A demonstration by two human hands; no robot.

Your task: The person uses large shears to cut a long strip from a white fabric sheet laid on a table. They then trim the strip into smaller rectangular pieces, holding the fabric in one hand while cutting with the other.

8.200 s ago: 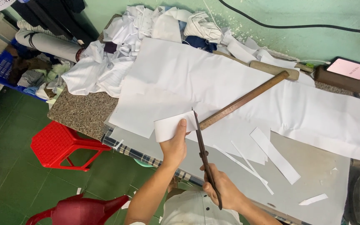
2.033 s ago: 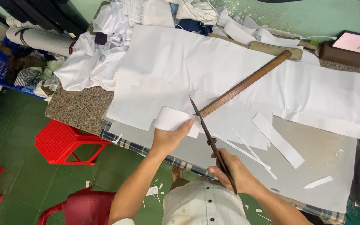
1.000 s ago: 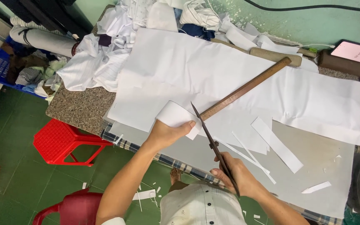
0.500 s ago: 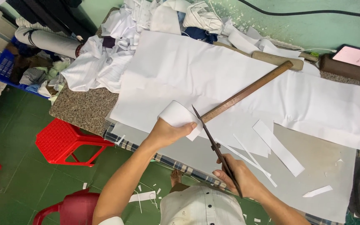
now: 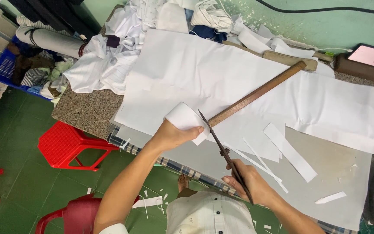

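1. The right hand is closest to the body, its fingers closed around the handles of the scissors. The long dark metal blades run away from the person and lean slightly left, the tips just beside the left fingers.
2. The left hand lies up and to the left of the right hand. It pinches a curled flap of white cloth, lifted off the table.
3. The cut line lies between the two hands. The left hand is nearer the flap, the right nearer the blades.
4. A long brown wooden ruler slants up to the right across the flat, smooth sheet.
5. Thin white strips lie to the right.
6. Crumpled fabric is heaped at the far edge.
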